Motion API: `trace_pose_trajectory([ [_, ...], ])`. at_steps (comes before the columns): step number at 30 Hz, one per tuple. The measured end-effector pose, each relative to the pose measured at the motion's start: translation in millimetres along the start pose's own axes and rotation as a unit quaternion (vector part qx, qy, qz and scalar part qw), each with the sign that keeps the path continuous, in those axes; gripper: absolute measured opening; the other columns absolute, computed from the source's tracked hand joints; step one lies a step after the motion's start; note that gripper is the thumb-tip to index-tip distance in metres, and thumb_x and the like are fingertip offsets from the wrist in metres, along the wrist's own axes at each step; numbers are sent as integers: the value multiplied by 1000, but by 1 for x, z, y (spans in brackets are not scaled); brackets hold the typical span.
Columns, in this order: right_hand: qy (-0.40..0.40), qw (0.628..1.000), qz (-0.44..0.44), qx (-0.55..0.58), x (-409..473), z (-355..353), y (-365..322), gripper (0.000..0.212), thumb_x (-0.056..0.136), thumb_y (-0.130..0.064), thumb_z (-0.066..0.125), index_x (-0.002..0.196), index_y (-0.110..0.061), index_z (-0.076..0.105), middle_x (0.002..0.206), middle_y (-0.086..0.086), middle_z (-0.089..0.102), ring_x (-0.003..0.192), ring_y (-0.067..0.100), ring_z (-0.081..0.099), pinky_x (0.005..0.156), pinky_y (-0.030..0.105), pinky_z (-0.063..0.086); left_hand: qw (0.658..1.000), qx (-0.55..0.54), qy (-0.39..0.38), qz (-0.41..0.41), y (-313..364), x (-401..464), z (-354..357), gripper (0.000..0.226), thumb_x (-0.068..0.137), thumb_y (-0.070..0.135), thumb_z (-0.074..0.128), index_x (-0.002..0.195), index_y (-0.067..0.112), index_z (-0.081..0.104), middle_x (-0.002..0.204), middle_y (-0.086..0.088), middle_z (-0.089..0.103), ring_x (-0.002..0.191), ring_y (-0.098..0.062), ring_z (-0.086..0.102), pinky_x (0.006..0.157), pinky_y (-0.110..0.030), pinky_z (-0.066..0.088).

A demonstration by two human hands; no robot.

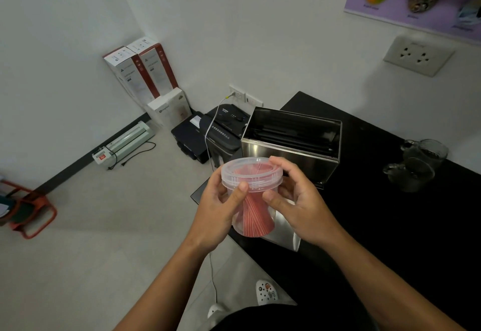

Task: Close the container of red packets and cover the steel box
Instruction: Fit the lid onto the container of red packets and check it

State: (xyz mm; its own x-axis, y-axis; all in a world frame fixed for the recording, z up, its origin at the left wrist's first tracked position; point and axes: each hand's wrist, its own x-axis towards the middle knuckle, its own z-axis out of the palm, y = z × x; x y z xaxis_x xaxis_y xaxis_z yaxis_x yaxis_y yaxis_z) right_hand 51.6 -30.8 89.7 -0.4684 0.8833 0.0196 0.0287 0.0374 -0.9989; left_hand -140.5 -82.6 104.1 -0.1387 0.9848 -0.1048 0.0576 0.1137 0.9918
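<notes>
Black counter (390, 200); both hands (223, 200) (299, 200) gripping clear lidded plastic container (251, 182), red packets (257, 216).

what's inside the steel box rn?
The steel box stands open, uncovered. Only dark reflective inner walls show; its floor is hidden behind the front wall, so contents are unclear. Red packets sit in the clear container, not here.

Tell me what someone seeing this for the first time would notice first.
The clear container full of red packets stands out at centre, held between the left hand and the right hand, whose fingers sit on its lid. Just behind it, an open steel box stands on the black counter, with its flat steel cover lying under the hands.
</notes>
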Motion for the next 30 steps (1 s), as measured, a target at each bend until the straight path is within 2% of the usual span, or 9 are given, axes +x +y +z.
trace_pose_trajectory([
  [3, -10, 998, 22, 57, 1, 7, 2, 103, 73, -73, 79, 158, -31, 37, 154, -4, 55, 142, 13, 55, 112, 39, 51, 1000, 13, 12, 6, -2, 1, -1, 79, 81, 72, 70, 147, 33, 53, 138, 13, 69, 129, -4, 65, 112, -36, 54],
  [5, 5, 996, 25, 87, 2, 17, 0, 101, 74, -75, 76, 157, -36, 33, 154, -4, 54, 139, 9, 57, 105, 28, 53, 1000, 10, 20, 18, -2, 0, 3, 76, 84, 66, 69, 148, 30, 52, 138, 13, 69, 129, -4, 65, 111, -26, 53],
  [8, 77, 990, 7, 120, 7, 33, -1, 70, 93, -67, 57, 153, -36, 38, 149, -4, 57, 132, 3, 62, 100, 20, 53, 998, -34, 46, 26, -3, -2, 17, 71, 91, 58, 62, 151, 22, 48, 141, 4, 67, 133, -13, 63, 113, -32, 52],
  [10, 149, 982, -2, 116, 12, 44, -4, 45, 104, -58, 39, 146, -43, 45, 147, -6, 58, 131, 3, 62, 106, 26, 53, 997, -49, 54, 27, -4, -3, 28, 71, 95, 56, 54, 155, 19, 42, 146, -1, 63, 138, -16, 59, 120, -42, 46],
  [12, 194, 974, -2, 117, 16, 52, -7, 38, 107, -56, 31, 140, -47, 49, 147, -7, 59, 134, 6, 60, 113, 34, 49, 996, -48, 74, 29, -3, -3, 36, 74, 96, 64, 50, 156, 21, 39, 146, 3, 62, 138, -13, 59, 121, -46, 45],
  [17, 206, 967, -9, 149, 20, 60, -11, 37, 106, -53, 37, 138, -45, 52, 149, 1, 60, 138, 18, 58, 116, 49, 47, 992, -53, 113, 26, -1, 3, 35, 80, 90, 85, 45, 150, 32, 44, 137, 13, 68, 132, -10, 65, 115, -45, 52],
  [22, 222, 965, -44, 136, 18, 64, -11, 38, 107, -34, 51, 142, -17, 50, 125, -14, 71, 116, 12, 71, 91, 30, 59, 989, -57, 135, 21, -3, 5, 31, 71, 92, 87, 32, 138, 38, 56, 132, 3, 72, 126, -17, 70, 111, -51, 53],
  [27, 179, 972, -27, 149, 15, 60, -17, 55, 92, -57, 71, 140, -42, 46, 133, -31, 64, 127, 6, 66, 96, 25, 57, 988, -78, 133, 3, -2, 5, 24, 69, 84, 93, 36, 128, 47, 63, 129, 6, 75, 122, -12, 73, 91, -23, 60],
  [30, 132, 976, -3, 175, 14, 55, -15, 57, 100, -57, 58, 149, -29, 50, 142, 0, 67, 133, 22, 64, 112, 43, 51, 989, -71, 131, 1, 1, 2, 24, 61, 84, 93, 36, 124, 56, 64, 123, 21, 76, 116, 0, 73, 83, -10, 57],
])
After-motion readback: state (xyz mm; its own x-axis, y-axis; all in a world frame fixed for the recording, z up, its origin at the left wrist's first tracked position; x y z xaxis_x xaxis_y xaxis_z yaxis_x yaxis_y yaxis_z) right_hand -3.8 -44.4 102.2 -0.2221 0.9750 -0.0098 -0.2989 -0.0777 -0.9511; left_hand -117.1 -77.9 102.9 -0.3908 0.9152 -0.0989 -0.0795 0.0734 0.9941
